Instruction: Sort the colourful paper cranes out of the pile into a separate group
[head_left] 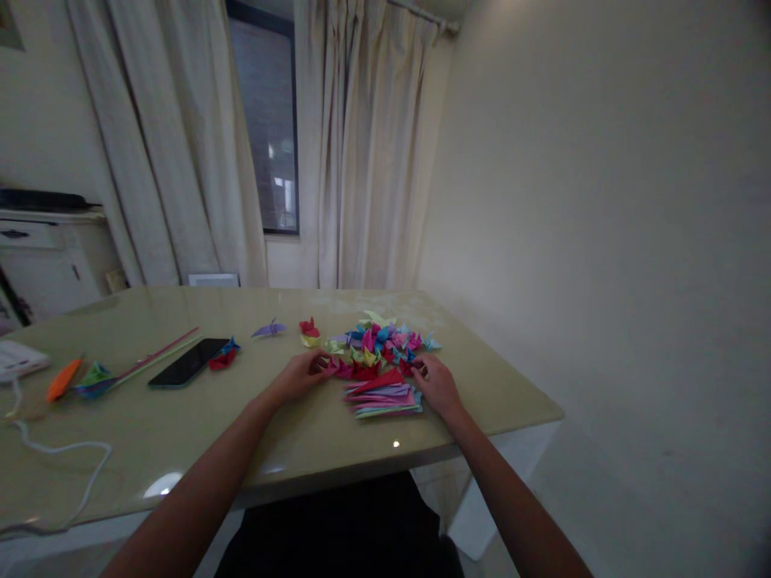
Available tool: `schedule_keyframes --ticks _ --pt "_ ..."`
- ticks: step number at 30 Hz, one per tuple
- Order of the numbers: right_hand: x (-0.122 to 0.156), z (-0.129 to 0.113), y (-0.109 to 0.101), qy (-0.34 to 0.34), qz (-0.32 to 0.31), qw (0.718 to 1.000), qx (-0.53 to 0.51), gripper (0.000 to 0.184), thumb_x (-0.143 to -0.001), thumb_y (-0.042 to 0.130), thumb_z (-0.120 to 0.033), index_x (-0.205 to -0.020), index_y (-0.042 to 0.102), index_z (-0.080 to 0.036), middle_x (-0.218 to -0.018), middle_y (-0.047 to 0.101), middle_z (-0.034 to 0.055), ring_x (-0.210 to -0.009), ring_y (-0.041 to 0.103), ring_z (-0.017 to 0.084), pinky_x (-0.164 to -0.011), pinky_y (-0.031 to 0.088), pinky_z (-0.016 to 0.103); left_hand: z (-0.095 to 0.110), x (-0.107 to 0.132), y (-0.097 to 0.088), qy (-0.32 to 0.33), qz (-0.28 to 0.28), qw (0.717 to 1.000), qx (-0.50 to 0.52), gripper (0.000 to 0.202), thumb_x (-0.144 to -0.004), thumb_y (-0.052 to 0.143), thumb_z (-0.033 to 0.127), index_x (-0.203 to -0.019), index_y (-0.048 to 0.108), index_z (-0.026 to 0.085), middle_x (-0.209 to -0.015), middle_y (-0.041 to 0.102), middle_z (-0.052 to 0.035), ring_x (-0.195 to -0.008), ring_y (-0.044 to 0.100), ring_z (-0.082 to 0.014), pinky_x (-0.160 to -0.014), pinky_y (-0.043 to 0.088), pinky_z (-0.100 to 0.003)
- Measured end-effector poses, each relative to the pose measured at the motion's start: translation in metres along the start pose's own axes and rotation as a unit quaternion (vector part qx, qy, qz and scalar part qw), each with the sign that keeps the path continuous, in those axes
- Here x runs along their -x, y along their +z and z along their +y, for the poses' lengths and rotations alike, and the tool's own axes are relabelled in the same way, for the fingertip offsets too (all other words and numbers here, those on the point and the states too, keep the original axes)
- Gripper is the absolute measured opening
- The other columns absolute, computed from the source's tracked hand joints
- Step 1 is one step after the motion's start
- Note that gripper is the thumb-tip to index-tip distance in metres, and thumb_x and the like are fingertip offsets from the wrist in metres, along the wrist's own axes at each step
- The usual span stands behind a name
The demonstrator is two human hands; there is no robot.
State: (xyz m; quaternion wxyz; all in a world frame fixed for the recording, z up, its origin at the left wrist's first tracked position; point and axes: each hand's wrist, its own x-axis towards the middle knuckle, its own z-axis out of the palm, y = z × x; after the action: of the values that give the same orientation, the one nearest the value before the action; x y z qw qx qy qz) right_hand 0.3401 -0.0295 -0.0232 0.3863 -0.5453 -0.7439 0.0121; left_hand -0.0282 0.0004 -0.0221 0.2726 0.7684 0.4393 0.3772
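On the counter [313,429], a row of red origami cranes [365,372] is flanked by the left hand [301,376] and right hand [437,382], beside stacked folded papers [385,401], though whether either grip is closed cannot be told

A row of red and pink folded-paper pieces [365,372] edged a jumbled heap of pointed paper shapes [381,339] (blue, yellow, green, pink); just nearer, folded strips [385,400] lay unevenly stacked.

White object [21,361], left edge: cut off. Forearms [208,490]: cropped at bottom. Paper cranes [381,339], centre: folds too small to tell.
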Motion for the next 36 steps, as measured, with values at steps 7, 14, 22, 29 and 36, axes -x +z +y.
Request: schedule_keyframes --ticks 7,14,22,29,36 --pt "0.001 -0.004 -0.002 0.003 -0.008 1.0 0.006 0.012 -0.091 0.065 -0.015 -0.1 0.07 -0.02 -0.1 0.073 0.0072 -0.08 0.069 0.02 -0.078 0.053 0.032 -0.005 -0.002 0.0 -0.004 -0.005 1.0 -0.011 0.045 -0.073 0.073 0.03 -0.116 0.069 0.019 -0.099 0.078 -0.006 -0.086 0.077 -0.0221 -0.078 0.063 -0.034" --pt "0.002 -0.011 -0.006 0.007 -0.019 1.0 0.013 0.013 -0.093 0.065 -0.013 -0.103 0.07 -0.019 -0.103 0.072 0.0067 -0.08 0.068 0.019 -0.078 0.051 0.03 -0.019 -0.006 -0.018 -0.069 0.136 0.971 -0.184 0.038 -0.077 0.054 0.015 -0.113 0.068 0.014 -0.104 0.069 -0.0129 -0.104 0.067 -0.0305 -0.096 0.056 -0.049" --pt "0.004 -0.016 -0.006 0.015 -0.035 0.999 0.026 0.009 -0.096 0.067 -0.015 -0.102 0.071 -0.02 -0.105 0.07 0.0064 -0.085 0.068 0.019 -0.081 0.05 0.029 -0.022 -0.02 -0.015 -0.074 0.115 0.939 -0.317 0.054 -0.091 0.053 0.02 -0.144 0.061 0.027 -0.152 0.06 -0.013 -0.139 0.052 -0.0368 -0.112 0.043 -0.056" --pt "0.004 -0.017 -0.005 0.026 -0.038 0.998 0.032 0.011 -0.097 0.067 -0.015 -0.106 0.072 -0.02 -0.108 0.069 0.0063 -0.084 0.067 0.018 -0.081 0.05 0.029 -0.022 -0.017 -0.02 -0.064 0.159 0.925 -0.339 0.029 -0.096 0.052 0.028 -0.108 0.076 0.019 -0.116 0.072 -0.0191 -0.117 0.063 -0.0392 -0.103 0.049 -0.058" --pt "0.004 -0.019 -0.006 0.029 -0.041 0.998 0.036 0.012 -0.097 0.068 -0.015 -0.107 0.071 -0.02 -0.109 0.069 0.006 -0.084 0.066 0.018 -0.081 0.049 0.028 0.001 -0.011 -0.021 0.07 0.233 0.934 -0.262 0.03 -0.101 0.055 0.037 -0.121 0.069 0.019 -0.123 0.066 -0.0145 -0.119 0.064 -0.0303 -0.103 0.055 -0.046"
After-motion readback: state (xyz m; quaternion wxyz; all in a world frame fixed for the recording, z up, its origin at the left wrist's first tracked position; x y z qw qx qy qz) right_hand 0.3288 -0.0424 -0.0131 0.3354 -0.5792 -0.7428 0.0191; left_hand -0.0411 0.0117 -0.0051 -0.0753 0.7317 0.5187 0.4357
